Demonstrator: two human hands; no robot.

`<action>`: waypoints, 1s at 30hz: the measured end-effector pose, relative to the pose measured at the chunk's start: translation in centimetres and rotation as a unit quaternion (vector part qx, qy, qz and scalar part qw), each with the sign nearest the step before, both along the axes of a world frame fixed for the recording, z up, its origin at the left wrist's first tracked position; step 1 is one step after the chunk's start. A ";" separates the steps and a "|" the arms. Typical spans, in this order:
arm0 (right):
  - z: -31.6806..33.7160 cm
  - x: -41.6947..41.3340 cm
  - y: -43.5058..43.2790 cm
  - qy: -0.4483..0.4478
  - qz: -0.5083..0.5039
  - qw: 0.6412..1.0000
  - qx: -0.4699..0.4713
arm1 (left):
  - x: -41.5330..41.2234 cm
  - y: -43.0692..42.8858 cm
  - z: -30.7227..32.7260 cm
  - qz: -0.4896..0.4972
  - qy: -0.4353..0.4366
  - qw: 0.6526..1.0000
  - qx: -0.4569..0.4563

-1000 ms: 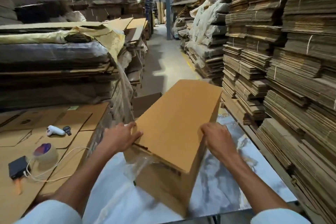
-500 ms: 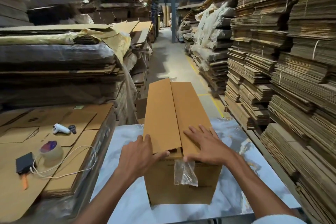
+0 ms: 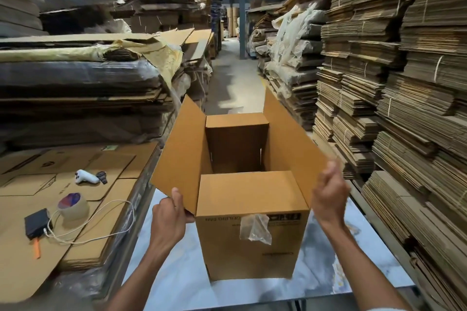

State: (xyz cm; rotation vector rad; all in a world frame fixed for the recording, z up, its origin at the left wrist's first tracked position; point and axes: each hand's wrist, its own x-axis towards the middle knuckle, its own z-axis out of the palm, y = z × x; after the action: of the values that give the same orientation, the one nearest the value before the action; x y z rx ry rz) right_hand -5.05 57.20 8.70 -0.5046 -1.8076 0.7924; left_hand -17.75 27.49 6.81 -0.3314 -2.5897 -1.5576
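Note:
A brown cardboard box (image 3: 250,242) stands upright on the marbled white table (image 3: 177,280), its top open. The two long flaps are spread outward. My left hand (image 3: 169,217) pinches the near corner of the left flap (image 3: 182,154). My right hand (image 3: 328,197) grips the near edge of the right flap (image 3: 290,144). The near short flap (image 3: 249,192) lies folded inward over the opening and the far short flap stands up. A scrap of clear tape (image 3: 255,228) hangs off the box's front face.
Left of the table, flat cardboard sheets (image 3: 83,225) carry a roll of tape (image 3: 73,206), a white handheld device (image 3: 86,177), a black block with a white cable (image 3: 36,222) and an orange cutter. Tall stacks of flattened cartons (image 3: 404,108) wall the right side. An aisle runs ahead.
The box went from tilted to standing upright with its flaps held down. Both hands have since pulled the two long flaps up and outward, opening the top.

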 end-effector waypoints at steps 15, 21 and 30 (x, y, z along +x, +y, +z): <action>9.2 -1.4 -10.9 -0.335 0.252 0.907 0.046 | 8.3 7.6 1.7 -0.128 0.072 0.977 -0.153; 11.9 -3.0 -10.6 -0.484 0.208 0.833 0.168 | 8.1 8.0 1.8 -0.200 0.070 0.962 -0.172; 13.1 2.4 1.6 -0.512 0.173 0.818 0.197 | -3.1 3.7 5.0 -0.068 0.248 0.929 -0.266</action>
State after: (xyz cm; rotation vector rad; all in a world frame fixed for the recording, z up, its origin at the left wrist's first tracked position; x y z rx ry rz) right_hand -2.70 58.83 21.75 -0.3350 -3.0537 0.3237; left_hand -20.84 31.14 11.77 -0.8400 -2.5428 -0.6326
